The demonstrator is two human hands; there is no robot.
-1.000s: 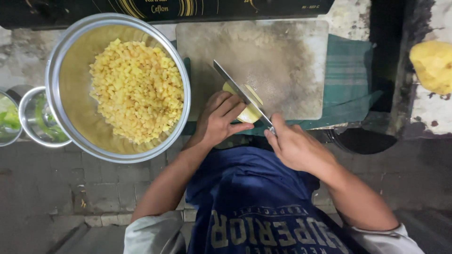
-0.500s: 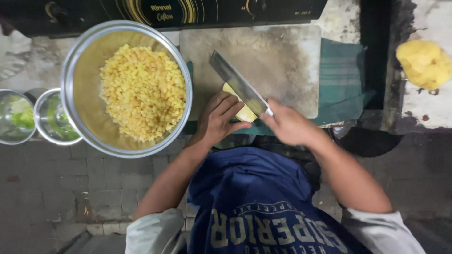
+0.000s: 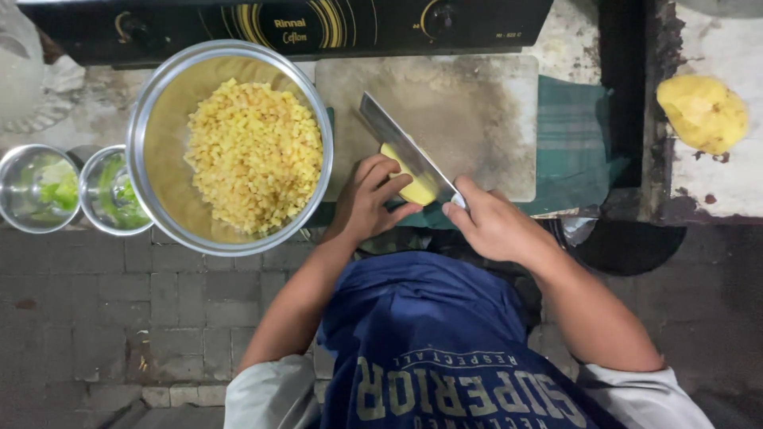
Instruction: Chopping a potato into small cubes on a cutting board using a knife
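A peeled yellow potato piece (image 3: pixel 413 184) is pinned on the pale cutting board (image 3: pixel 477 111) by the left hand (image 3: pixel 367 202) (fingers curled over it), while a broad steel knife (image 3: pixel 401 147) is gripped by the right hand (image 3: pixel 493 226).

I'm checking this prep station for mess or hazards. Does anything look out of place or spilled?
Nothing looks spilled. The diced yellow pieces all sit inside the big metal bowl. One peeled potato lies alone on a stained ledge at far right, apart from the cutting board. The green cloth under the board lies bunched.
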